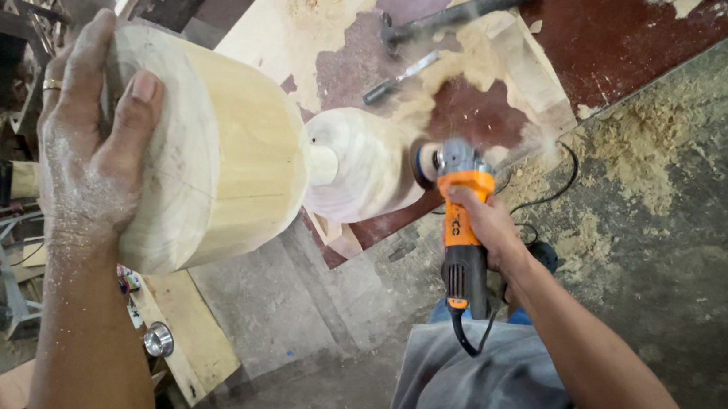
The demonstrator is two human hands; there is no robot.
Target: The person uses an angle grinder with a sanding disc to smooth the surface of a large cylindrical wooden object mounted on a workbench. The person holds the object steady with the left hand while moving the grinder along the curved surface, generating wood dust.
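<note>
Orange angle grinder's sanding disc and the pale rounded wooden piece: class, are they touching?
Touching. The head view shows the orange angle grinder with its disc pressed against the pale rounded wooden piece, no gap visible, dust flying from that spot.

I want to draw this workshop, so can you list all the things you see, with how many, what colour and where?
wooden piece: one, pale yellow, two rounded parts joined by a narrow neck, centre
angle grinder: one, orange and black, its disc against the smaller rounded end
hammer: one, dark, on the floor at the top
chisel: one, metal with dark handle, below the hammer
sawdust: heaps, tan, floor at right
wooden plank: one, pale, lower left
metal ring: one, silver, beside the plank
left hand: dusty, ring on one finger, grip on the big end
right hand: grip around the grinder
</note>
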